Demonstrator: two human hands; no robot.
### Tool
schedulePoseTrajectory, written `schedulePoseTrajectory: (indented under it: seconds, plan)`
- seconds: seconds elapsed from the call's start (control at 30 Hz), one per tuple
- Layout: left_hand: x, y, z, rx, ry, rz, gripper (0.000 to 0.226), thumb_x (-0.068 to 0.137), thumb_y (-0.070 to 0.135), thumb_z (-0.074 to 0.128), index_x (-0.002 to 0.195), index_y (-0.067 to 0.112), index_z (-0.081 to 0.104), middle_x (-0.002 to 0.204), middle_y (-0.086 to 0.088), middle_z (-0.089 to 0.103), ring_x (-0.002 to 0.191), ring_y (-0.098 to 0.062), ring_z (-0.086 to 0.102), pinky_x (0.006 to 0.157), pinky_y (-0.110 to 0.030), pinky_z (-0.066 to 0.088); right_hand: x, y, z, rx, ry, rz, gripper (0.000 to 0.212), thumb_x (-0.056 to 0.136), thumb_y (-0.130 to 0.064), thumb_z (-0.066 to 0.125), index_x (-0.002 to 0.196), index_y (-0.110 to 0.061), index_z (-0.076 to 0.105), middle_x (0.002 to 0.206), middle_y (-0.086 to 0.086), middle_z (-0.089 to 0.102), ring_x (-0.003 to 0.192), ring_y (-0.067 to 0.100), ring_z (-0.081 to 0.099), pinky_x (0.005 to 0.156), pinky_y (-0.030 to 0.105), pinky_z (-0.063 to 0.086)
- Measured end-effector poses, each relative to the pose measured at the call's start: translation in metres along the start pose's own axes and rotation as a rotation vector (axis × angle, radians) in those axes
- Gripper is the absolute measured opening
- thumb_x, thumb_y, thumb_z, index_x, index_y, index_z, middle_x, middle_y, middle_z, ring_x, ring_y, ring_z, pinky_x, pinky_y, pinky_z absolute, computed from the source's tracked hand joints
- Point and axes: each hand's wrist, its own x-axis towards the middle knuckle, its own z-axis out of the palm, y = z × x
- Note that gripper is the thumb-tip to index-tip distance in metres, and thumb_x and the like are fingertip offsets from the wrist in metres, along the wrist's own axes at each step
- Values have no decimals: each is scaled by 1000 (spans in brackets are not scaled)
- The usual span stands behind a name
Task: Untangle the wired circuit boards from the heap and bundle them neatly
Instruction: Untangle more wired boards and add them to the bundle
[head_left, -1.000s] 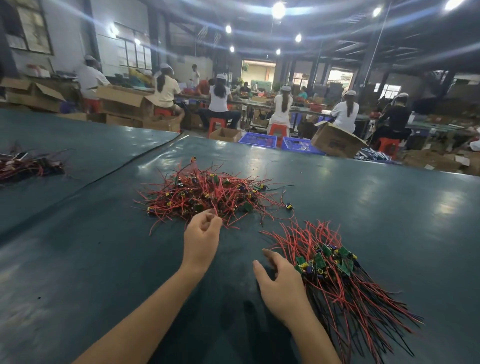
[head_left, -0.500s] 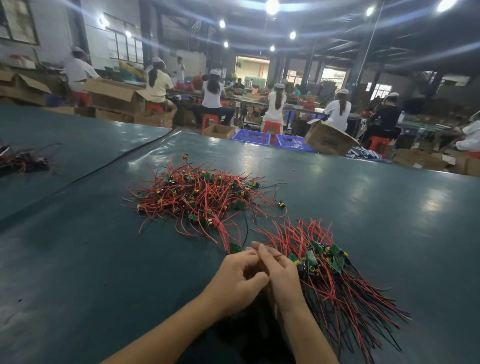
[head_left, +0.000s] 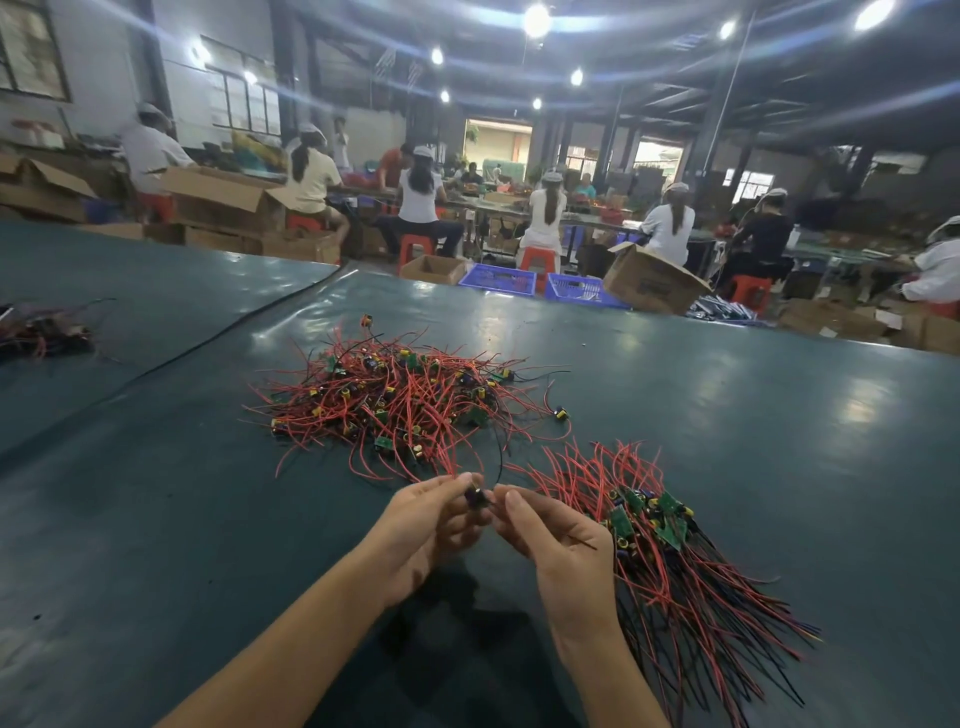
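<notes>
Left hand (head_left: 422, 525): fingertips pinch small board (head_left: 477, 497).
Right hand (head_left: 558, 545): pinches same board.
Heap (head_left: 395, 405): far.
Bundle (head_left: 670, 561): right.

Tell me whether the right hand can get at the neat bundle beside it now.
Probably yes: the right hand sits beside the bundle with nothing between, though it is pinching a small board together with the left hand.
</notes>
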Motion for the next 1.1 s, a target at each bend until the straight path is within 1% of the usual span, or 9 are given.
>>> schedulePoseTrajectory:
  seconds: [0.27, 0.4, 0.53, 0.73, 0.8, 0.87, 0.97, 1.03, 1.1]
  plan:
    - [-2, 5, -5, 94, 101, 215, 10, 91, 12, 63, 98, 5, 64, 73, -7, 72, 55, -13, 66, 51, -21, 54, 0, 2, -2, -37, 14, 5, 7, 77, -11, 76, 82, -14, 80, 82, 11, 76, 75, 20, 72, 64, 23, 56]
    - [0, 15, -13, -43, 181, 319, 2, 92, 8, 61, 94, 8, 62, 74, -8, 73, 53, -13, 65, 49, -19, 53, 2, 4, -3, -80, 69, 4, 18, 80, 5, 73, 83, -12, 76, 75, 7, 75, 67, 14, 69, 59, 20, 54]
    - [1, 22, -20, -158, 230, 402, 4, 91, 6, 62, 91, 10, 61, 73, -7, 73, 57, -13, 69, 47, -18, 53, 5, 8, -7, -124, 137, 7, 19, 82, 4, 73, 80, -15, 76, 70, 3, 74, 65, 10, 68, 60, 20, 55]
    - [-3, 25, -17, -274, 175, 440, 7, 93, 9, 59, 97, 5, 63, 88, -17, 73, 66, -20, 73, 50, -20, 55, 8, 18, -13, -365, 160, 10, 15, 88, -9, 69, 84, -22, 74, 77, -4, 74, 75, 7, 68, 66, 16, 53]
    - [-5, 23, -14, -261, 122, 417, 14, 92, 10, 59, 103, 1, 62, 91, -20, 73, 69, -20, 73, 53, -20, 57, 8, 20, -14, -468, 112, 68, 12, 90, -13, 67, 97, -21, 72, 93, -5, 74, 88, 8, 69, 76, 16, 52]
    - [-7, 20, -10, -243, 57, 388, 18, 92, 9, 58, 106, -1, 62, 95, -21, 73, 72, -22, 73, 56, -22, 58, 9, 23, -15, -602, 83, 104, 26, 92, -17, 66, 118, -16, 67, 113, -3, 69, 105, 10, 65, 92, 24, 51]
    - [-11, 17, -3, -229, 7, 365, 22, 86, 8, 62, 106, 0, 65, 95, -22, 72, 73, -24, 73, 57, -22, 58, 14, 23, -21, -647, 128, 98, 34, 95, -16, 60, 129, -10, 61, 126, 3, 63, 120, 17, 57, 106, 36, 45]
    - [-12, 15, 0, -218, 0, 363, 27, 79, 11, 66, 103, -1, 66, 94, -23, 72, 72, -24, 73, 56, -22, 58, 17, 22, -25, -662, 160, 89, 31, 96, -14, 57, 127, -9, 61, 123, 6, 63, 118, 20, 57, 104, 33, 44]
    - [-13, 13, 2, -204, -4, 362, 27, 76, 12, 68, 100, -1, 67, 93, -24, 72, 72, -24, 73, 57, -22, 58, 19, 20, -28, -626, 209, 62, 24, 98, -14, 54, 120, -12, 64, 112, 4, 67, 106, 18, 61, 91, 23, 46]
